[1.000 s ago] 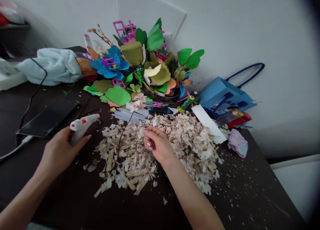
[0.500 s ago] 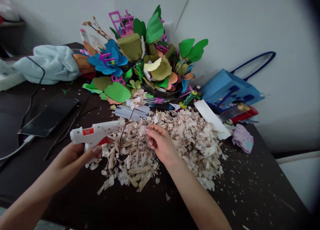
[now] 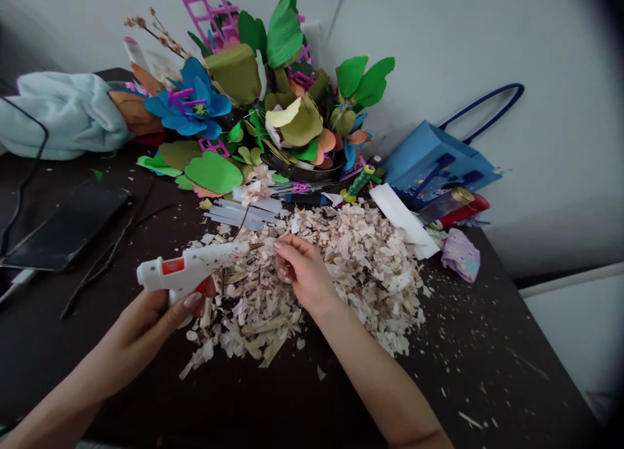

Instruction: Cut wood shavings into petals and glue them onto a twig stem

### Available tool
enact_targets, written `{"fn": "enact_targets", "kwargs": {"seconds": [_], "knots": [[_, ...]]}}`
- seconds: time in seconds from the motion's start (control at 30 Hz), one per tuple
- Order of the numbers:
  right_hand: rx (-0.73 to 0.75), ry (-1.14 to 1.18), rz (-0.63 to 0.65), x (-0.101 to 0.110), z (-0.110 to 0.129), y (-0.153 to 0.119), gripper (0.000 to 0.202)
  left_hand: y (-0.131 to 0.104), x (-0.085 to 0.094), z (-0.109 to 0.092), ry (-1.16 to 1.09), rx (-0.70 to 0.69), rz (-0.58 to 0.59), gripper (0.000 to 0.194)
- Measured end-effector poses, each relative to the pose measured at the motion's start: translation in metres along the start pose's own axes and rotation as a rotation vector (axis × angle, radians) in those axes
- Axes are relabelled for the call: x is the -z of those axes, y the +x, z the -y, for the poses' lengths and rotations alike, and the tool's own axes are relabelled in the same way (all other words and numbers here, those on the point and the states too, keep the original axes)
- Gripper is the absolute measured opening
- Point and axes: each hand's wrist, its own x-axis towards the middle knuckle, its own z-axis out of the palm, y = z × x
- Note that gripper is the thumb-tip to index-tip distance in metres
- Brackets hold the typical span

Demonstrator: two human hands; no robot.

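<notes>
Pointing its nozzle at a small piece pinched in the right hand (image 3: 303, 275), the white glue gun (image 3: 188, 271) sits clenched in the left hand (image 3: 146, 319) above the wood shavings (image 3: 361, 267) mid-worktop, gluing seemingly just begun, paper flowers (image 3: 253, 104) behind.

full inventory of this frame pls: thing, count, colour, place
glue gun: 1, white and red, in left hand
wood shavings: pile, pale tan, table centre
glue sticks: several, clear, behind the pile
paper flowers: bunch, blue, green, olive, back centre
phone: 1, black, left
cloth: 1, light blue, back left
bag: 1, blue, right by wall
table: 1, dark
left hand: grips gun
right hand: pinching at nozzle, on shavings
</notes>
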Motion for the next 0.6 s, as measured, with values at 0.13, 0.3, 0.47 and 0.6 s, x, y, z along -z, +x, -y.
{"fn": "enact_targets", "kwargs": {"seconds": [0.13, 0.3, 0.47, 0.6], "knots": [[-0.012, -0.004, -0.016, -0.001, -0.001, 0.001, 0.019, -0.002, -0.001, 0.003, -0.017, 0.012, 0.011, 0.032], [-0.006, 0.012, -0.017, -0.001, 0.000, 0.000, 0.021, -0.003, 0.000, 0.011, -0.005, -0.048, 0.042, 0.025], [-0.022, 0.043, -0.025, -0.001, 0.000, 0.000, 0.019, -0.002, -0.001, 0.019, 0.076, -0.135, 0.006, 0.032], [-0.021, 0.048, -0.027, -0.002, 0.000, 0.001, 0.017, -0.001, -0.002, 0.015, 0.122, -0.183, -0.016, 0.034]]}}
